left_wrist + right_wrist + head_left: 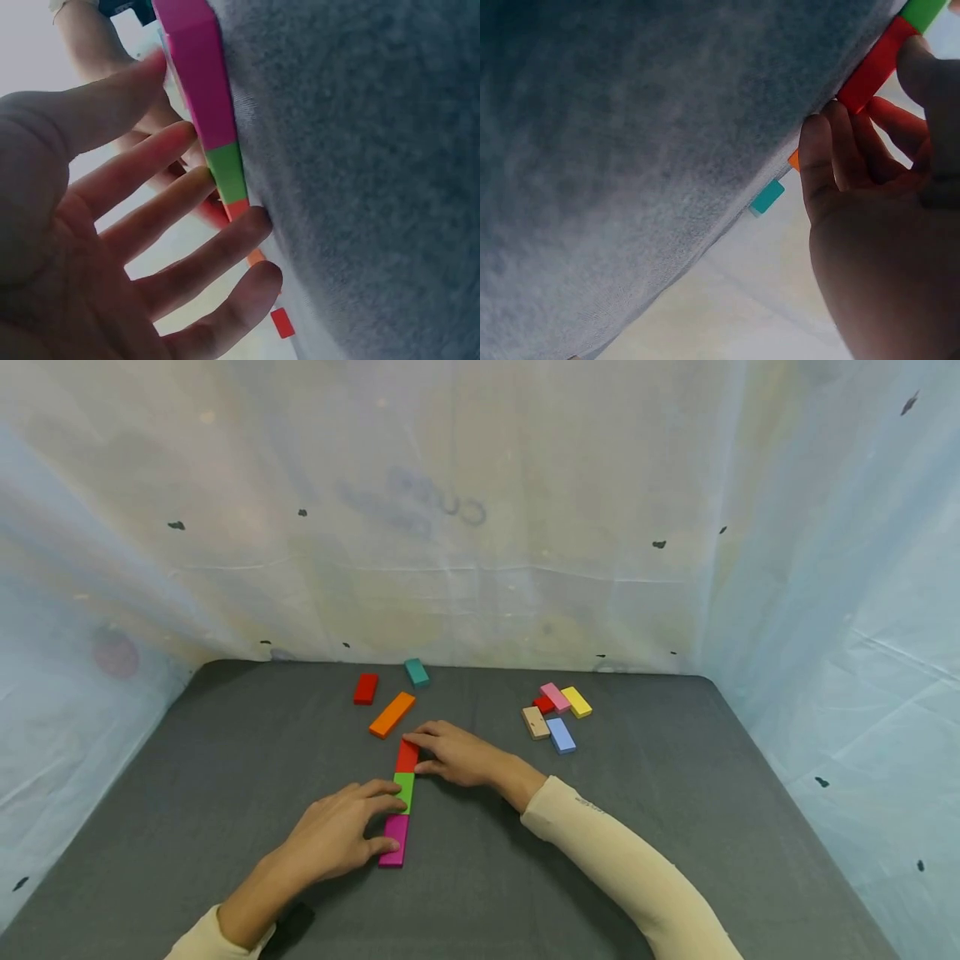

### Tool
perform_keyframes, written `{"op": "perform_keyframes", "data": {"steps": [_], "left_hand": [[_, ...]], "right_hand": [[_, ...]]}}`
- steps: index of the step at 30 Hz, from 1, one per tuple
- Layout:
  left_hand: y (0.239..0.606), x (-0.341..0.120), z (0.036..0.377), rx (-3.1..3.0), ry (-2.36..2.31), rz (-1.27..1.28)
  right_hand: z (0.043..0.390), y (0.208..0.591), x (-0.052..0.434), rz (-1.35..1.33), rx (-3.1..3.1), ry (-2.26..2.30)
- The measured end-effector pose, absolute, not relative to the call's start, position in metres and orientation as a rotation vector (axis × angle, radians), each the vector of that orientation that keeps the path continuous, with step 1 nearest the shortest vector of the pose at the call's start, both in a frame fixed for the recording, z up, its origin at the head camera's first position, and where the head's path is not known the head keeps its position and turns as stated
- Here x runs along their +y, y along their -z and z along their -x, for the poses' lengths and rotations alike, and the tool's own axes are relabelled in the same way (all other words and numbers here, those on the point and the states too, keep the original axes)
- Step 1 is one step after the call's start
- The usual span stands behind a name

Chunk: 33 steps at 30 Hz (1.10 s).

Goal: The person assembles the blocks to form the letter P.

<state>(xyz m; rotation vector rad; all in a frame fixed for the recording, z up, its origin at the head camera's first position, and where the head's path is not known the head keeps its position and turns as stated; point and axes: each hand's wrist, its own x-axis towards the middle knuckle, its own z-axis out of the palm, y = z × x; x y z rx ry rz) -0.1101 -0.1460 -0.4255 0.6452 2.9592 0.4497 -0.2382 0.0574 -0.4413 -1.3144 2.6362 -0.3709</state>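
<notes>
Grey felt covers the table (225,793), where three blocks lie end to end mid-table: a magenta block (394,842) nearest, a green block (405,787), then a red block (407,755) at 12 o'clock. The right hand (455,755) pinches the red block's far end between thumb and fingers. The left hand (335,832), fingers spread and nearly straight, rests against the row's 9 o'clock side. To keep the row true, I judge gentle, even pressure from both ends works best.
</notes>
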Motion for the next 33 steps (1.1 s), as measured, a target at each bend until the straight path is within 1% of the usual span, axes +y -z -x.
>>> {"op": "perform_keyframes", "data": {"steps": [6, 14, 21, 33], "left_hand": [[0.427, -0.143, 0.113, 2.97, -0.46, -0.59], [0.431, -0.147, 0.121, 2.944, -0.501, -0.641], [0.435, -0.154, 0.122, 2.833, -0.55, -0.627], [0.429, -0.157, 0.125, 2.819, -0.466, -0.569]], "right_hand": [[0.239, 0.439, 0.057, 1.342, 2.645, 0.356], [0.239, 0.438, 0.055, 1.316, 2.663, 0.349], [0.236, 0.441, 0.053, 1.3, 2.671, 0.354], [0.235, 0.44, 0.05, 1.304, 2.683, 0.338]]}}
